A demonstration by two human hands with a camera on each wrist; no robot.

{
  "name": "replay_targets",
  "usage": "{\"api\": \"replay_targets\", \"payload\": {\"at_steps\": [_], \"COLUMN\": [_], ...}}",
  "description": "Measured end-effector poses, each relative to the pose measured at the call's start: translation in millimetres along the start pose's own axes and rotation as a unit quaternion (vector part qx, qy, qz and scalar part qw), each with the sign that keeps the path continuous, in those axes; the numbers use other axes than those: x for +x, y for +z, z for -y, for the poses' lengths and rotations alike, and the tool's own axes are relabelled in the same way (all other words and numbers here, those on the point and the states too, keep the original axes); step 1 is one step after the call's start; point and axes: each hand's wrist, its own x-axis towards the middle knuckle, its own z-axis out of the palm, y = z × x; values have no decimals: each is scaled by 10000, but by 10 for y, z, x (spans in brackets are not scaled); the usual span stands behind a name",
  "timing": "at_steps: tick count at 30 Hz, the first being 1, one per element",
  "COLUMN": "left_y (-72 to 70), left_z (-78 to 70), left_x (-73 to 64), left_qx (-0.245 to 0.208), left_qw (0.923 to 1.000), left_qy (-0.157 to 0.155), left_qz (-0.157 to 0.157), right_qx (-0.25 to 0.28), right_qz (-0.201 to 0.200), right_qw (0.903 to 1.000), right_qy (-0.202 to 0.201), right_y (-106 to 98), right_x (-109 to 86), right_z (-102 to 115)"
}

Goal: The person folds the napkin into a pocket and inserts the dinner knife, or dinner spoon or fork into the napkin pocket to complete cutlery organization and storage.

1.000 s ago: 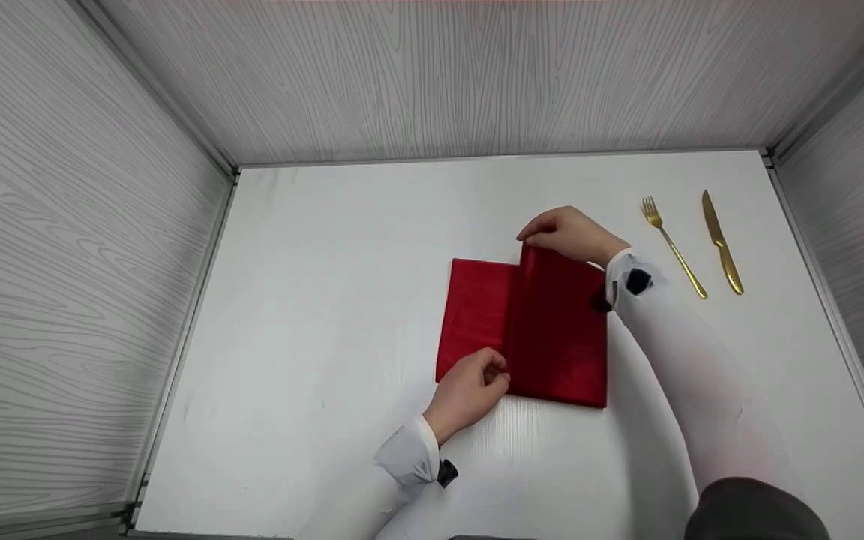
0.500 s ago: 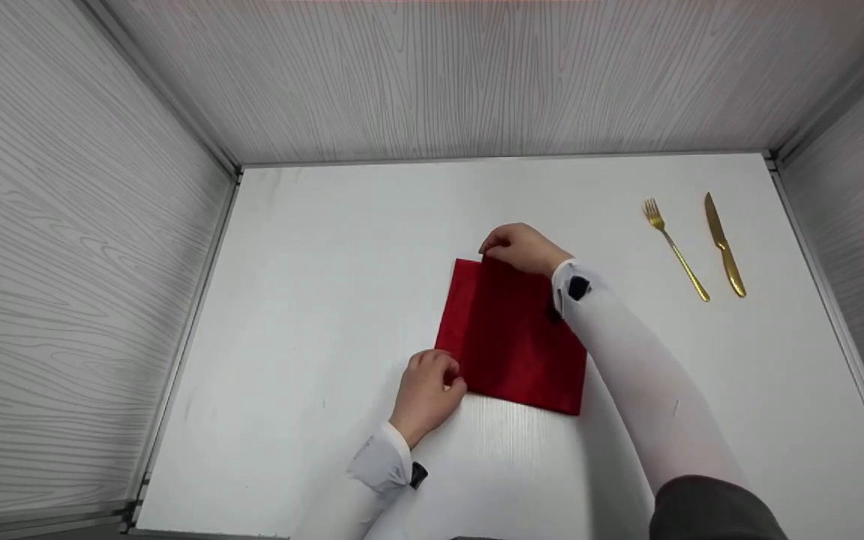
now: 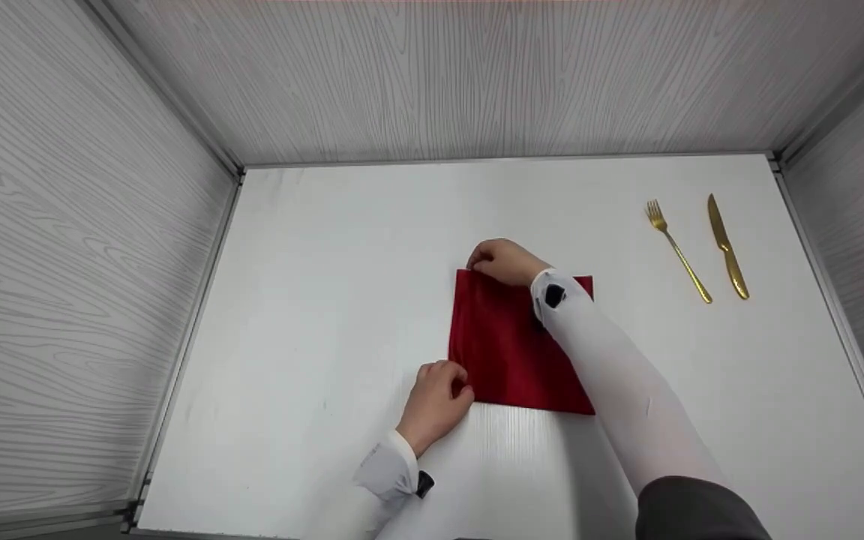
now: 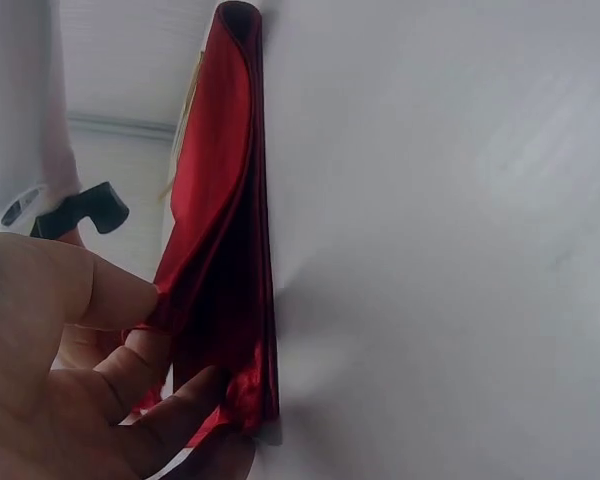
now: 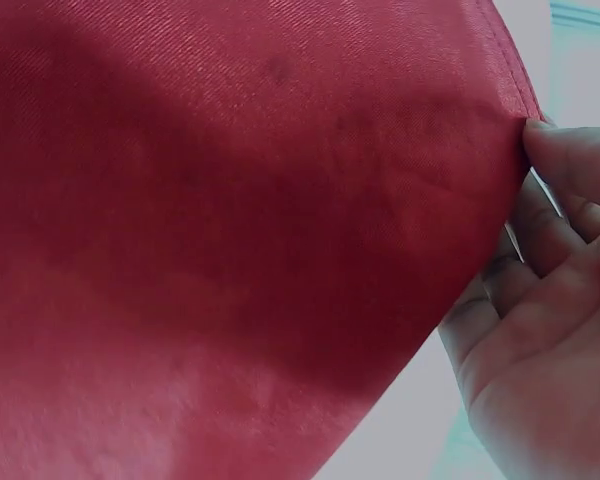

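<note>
A red satiny cloth napkin lies folded into a near-square on the white table, right of the middle. My left hand pinches its near left corner; in the left wrist view the napkin's layers are stacked, with the upper one lifted between thumb and fingers. At the far left corner my right hand holds the top layer. The right wrist view has that hand pinching the corner between thumb and fingers, the cloth spread beside it. The right forearm hides part of the napkin's right side.
A gold fork and a gold knife lie side by side on the table's right part. Grey wood-grain panels enclose the white table at the back and both sides.
Both hands have moved left, carrying the top layer's edge over until it covers the left strip of the napkin. The right hand has also come lower and nearer. Fork and knife stay put.
</note>
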Motion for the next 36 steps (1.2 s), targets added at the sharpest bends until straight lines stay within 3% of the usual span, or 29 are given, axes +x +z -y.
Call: {"api": "replay_targets", "payload": {"at_steps": [4, 9, 19, 23, 36], "left_y": [-5, -37, -150, -184, -265], "left_z": [22, 95, 198, 219, 206], "left_x": [-36, -40, 9, 20, 18], "left_qx": [80, 114, -479, -370, 266], "left_qw": [9999, 9997, 9968, 9955, 9935], "left_qy": [-57, -185, -607, -819, -854], "left_qz": [-108, -115, 183, 315, 702], "right_qx": [-45, 80, 267, 196, -252], "right_qz": [98, -130, -641, -760, -838], "right_qw": [9999, 9997, 9951, 9934, 9911], "right_qy": [13, 190, 703, 840, 1007], "right_y": [88, 164, 239, 279, 355], "right_x": [37, 91, 139, 153, 164], "right_z": [19, 14, 13, 14, 65]}}
